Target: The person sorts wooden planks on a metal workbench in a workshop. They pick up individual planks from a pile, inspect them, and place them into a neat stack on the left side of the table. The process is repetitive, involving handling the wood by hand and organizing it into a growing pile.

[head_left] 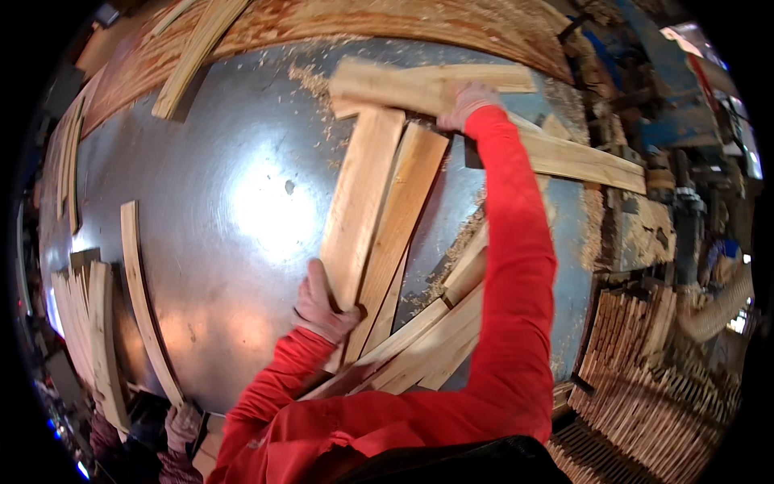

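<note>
My left hand (321, 308) is closed around the near end of a light wooden board (363, 194), thumb along its left edge. This board slants away from me over the metal tabletop (218, 266). Beside it on the right lies a more orange board (403, 210), partly overlapped. My right hand (469, 105) reaches far forward and grips the right end of another wooden board (391, 87), smeared by motion. That board lies crosswise, just beyond the far end of the left hand's board. A further pale board (500, 78) shows behind it.
Loose boards (427, 347) lie under my right arm, among shavings. A long board (588, 161) reaches toward machinery at right. Stacked wood strips (645, 379) stand lower right. At lower left, another person's hand (184, 426) touches a narrow board (145, 298). Wood sheeting (322, 24) lines the far side.
</note>
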A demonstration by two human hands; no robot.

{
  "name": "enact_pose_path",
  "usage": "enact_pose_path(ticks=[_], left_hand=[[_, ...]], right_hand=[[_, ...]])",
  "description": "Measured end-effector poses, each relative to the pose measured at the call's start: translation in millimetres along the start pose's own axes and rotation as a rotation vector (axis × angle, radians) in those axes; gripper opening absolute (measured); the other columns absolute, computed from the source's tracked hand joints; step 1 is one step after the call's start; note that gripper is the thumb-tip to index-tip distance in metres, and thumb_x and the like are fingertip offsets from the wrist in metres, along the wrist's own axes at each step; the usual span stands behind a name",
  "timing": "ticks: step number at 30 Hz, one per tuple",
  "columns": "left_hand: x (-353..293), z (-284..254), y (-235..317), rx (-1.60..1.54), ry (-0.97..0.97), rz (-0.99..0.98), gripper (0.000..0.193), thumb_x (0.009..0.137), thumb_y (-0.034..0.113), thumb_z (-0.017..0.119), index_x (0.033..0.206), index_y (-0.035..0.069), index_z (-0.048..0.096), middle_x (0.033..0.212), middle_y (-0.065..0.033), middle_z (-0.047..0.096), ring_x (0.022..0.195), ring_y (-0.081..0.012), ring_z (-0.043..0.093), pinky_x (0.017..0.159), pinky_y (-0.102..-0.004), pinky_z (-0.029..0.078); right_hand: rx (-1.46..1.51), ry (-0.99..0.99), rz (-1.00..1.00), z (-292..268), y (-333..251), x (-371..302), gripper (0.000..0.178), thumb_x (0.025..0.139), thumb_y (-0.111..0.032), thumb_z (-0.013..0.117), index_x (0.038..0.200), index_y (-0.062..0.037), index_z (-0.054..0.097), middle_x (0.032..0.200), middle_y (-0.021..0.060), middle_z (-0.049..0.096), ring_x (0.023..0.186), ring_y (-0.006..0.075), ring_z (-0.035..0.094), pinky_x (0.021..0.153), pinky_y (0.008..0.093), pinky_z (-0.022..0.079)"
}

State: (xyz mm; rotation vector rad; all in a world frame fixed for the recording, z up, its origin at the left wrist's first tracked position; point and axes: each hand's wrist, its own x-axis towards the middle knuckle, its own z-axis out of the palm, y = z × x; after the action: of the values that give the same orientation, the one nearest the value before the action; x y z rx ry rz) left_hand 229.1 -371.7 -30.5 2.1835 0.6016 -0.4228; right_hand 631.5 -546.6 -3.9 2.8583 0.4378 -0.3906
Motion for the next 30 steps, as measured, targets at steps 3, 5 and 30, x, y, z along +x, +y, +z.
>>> enact_pose_path(ticks=[3,5,30], left_hand=[[44.0,-29.6,-33.3,0.172,0.372,0.283,0.105,0.064,0.025,0.077,0.147,-0.004,0.020,0.124,-0.0313,0.046,0.107,-0.0445,0.056,0.089,-0.0471,0.051],[98.6,-82.9,33.6,0.283,0.342,0.177,0.101,0.064,0.023,0.075,0.146,-0.001,0.020,0.122,-0.0282,0.049,0.109,-0.0455,0.054,0.091,-0.0480,0.050],[78.9,-104.4,-80.5,-1.809,-1.022,-0.206,0.076,0.076,0.039,0.075,0.135,0.002,0.046,0.115,-0.0271,0.058,0.101,-0.0419,0.060,0.089,-0.0586,0.046]], right_hand=[[0.608,0.290,-0.033,-25.7,9.1,-8.8,0.088,0.062,-0.049,0.082,0.132,-0.0057,0.053,0.133,0.0205,0.054,0.119,0.0324,0.056,0.100,0.0361,0.045],[1.260,0.278,-0.155,-31.9,48.8,-17.6,0.077,0.065,-0.042,0.084,0.128,-0.0065,0.056,0.110,0.0116,0.063,0.102,0.0238,0.061,0.089,0.0427,0.050],[1.693,-0.138,-0.153,41.7,-56.2,-17.7,0.073,0.082,-0.045,0.068,0.140,-0.0071,0.046,0.130,0.0125,0.054,0.111,0.0246,0.053,0.091,0.0392,0.047]])
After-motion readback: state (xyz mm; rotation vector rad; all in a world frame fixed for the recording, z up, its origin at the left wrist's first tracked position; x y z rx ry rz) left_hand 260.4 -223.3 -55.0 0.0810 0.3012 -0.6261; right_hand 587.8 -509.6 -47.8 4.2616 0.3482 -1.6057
